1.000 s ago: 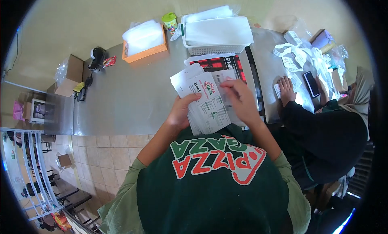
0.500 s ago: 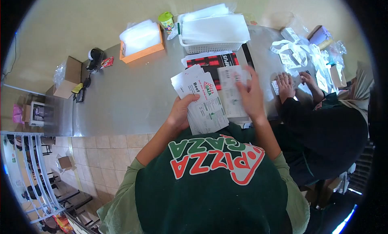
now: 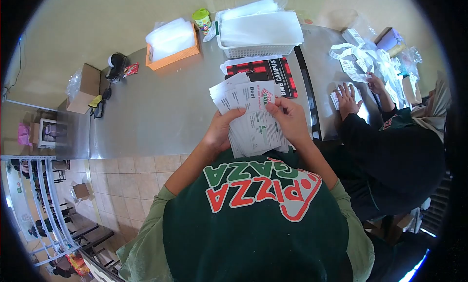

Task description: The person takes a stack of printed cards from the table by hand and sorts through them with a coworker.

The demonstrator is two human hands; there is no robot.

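Note:
A stack of white printed labels (image 3: 253,123), with "Beef" and a pizza logo on the top one, is fanned out above the counter's front edge. My left hand (image 3: 219,129) grips its left side, thumb on top. At the upper right of the stack, my right hand (image 3: 291,120) pinches the top label between thumb and fingers. Just behind the labels lies a black and red checked book (image 3: 287,77) reading "BMB CAMPUS", partly covered by them.
White sheets fill an orange basket (image 3: 174,59) and a white basket (image 3: 261,50). A green-lidded container (image 3: 201,20) stands between them. A tape dispenser (image 3: 116,66) and cardboard box (image 3: 85,89) are left. At right, a co-worker's hands (image 3: 348,102) touch labels near white strips (image 3: 356,52).
My right hand has moved back left onto the stack and now pinches the top label, which sits shifted to the right. The co-worker's right-side hand has reached forward to the strips.

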